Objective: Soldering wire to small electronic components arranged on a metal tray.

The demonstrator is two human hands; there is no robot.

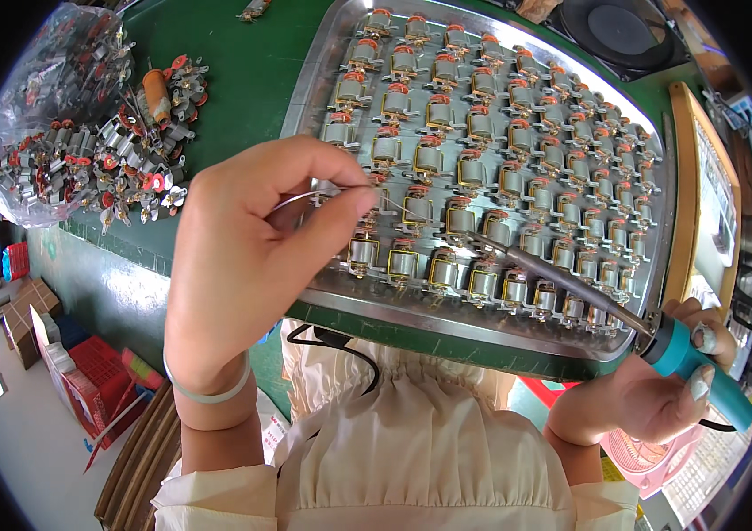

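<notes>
In front of me a metal tray [473, 329] holds many rows of small silver cylindrical parts [403, 264] with orange tops and brass-coloured frames. My left hand [239, 239] is over the tray's left side, thumb and forefinger pinched on a thin solder wire [298, 196]. The wire's free end reaches right, toward a part in a near row. My right hand [659, 394], white wraps on some fingertips, grips the teal handle of a soldering iron [571, 283] beyond the tray's right front corner. Its long shaft slants left across the parts, and the tip is at or near that same part.
Clear plastic bags [18, 168] with a heap of loose metal parts and an orange roll [157, 97] lie on the green table [226, 62] to the left. A black fan [615, 35] stands at far right, near a wooden frame [684, 159]. A red crate [103, 376] is lower left.
</notes>
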